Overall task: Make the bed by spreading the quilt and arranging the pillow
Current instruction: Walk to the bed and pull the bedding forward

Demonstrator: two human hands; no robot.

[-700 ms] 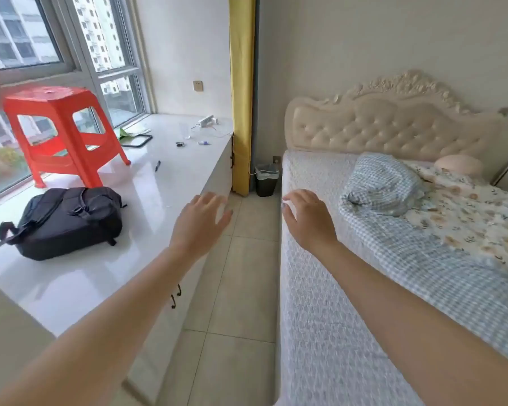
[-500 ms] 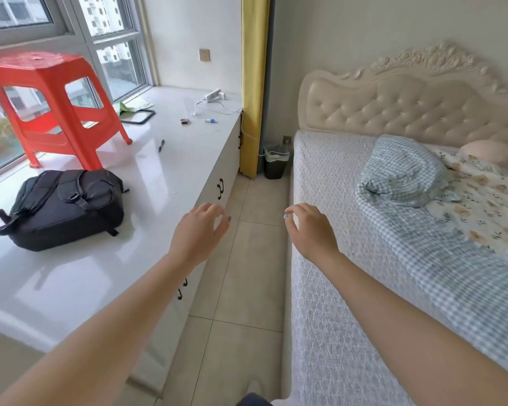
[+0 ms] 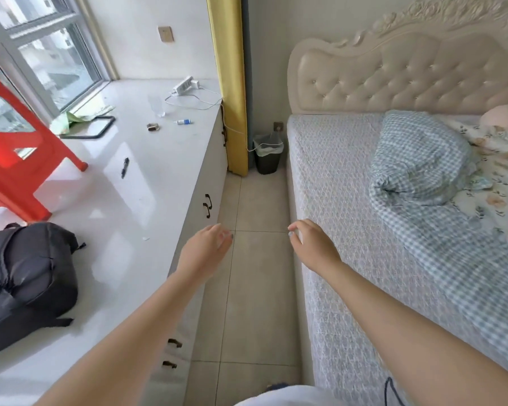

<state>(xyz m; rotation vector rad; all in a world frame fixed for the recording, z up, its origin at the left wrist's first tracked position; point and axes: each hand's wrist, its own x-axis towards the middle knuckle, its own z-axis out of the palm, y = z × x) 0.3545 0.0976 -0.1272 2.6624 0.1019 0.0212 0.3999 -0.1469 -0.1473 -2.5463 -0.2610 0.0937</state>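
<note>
The bed (image 3: 332, 177) with a pale patterned sheet fills the right side. A blue-checked quilt (image 3: 423, 159) with a floral underside lies bunched and folded back toward the far side near the tufted headboard (image 3: 393, 74). A pink pillow (image 3: 502, 117) peeks out at the far right by the headboard. My left hand (image 3: 204, 250) hovers over the floor aisle, fingers loosely curled, holding nothing. My right hand (image 3: 311, 244) hangs over the bed's near edge, fingers apart and empty, well short of the quilt.
A white window counter (image 3: 123, 200) on the left carries a red plastic stool (image 3: 15, 159), a black backpack (image 3: 24, 282), a pen, a power strip and small items. A narrow tiled aisle runs between counter and bed. A bin (image 3: 267, 155) and yellow curtain (image 3: 228, 83) stand at its end.
The view has moved forward along the aisle and tilted down; stool and backpack have slid left and nearer. Both hands stay stretched out, empty, with fingers a little more curled.
</note>
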